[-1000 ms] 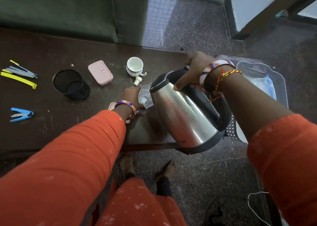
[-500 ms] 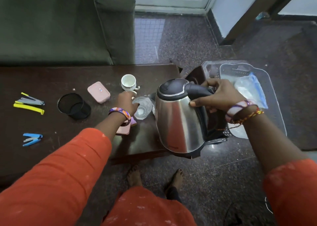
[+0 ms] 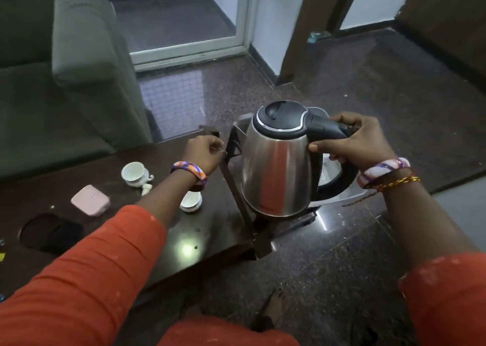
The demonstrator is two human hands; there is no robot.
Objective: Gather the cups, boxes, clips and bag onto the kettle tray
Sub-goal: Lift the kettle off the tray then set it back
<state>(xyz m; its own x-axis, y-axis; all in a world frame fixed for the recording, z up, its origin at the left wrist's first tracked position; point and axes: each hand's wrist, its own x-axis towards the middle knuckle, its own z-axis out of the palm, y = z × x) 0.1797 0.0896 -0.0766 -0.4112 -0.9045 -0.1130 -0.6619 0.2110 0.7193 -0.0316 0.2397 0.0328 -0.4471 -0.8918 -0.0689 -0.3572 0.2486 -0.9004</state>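
Kettle tray (image 3: 339, 197) lies past the right end of the dark wooden table (image 3: 215, 230), mostly hidden behind the steel kettle (image 3: 276, 169); only a pale curved rim shows beneath the kettle's handle. Right hand (image 3: 353, 142) grips that black handle, fingers curled round it, holding the kettle upright above the table's end and directly in front of the tray. Left hand (image 3: 203, 152) hovers over the far right part of the table with fingers curled; whether it pinches anything cannot be told. On the table, a white cup (image 3: 134, 173) stands with a small white piece (image 3: 146, 188) just beside it, and a second white cup (image 3: 191, 202) sits partly under the left forearm. Pink box (image 3: 90, 199) lies to the left of the cups, near a black mesh cup (image 3: 51, 232) close to the table's left edge. A grey-green sofa (image 3: 65, 64) stands behind the table.
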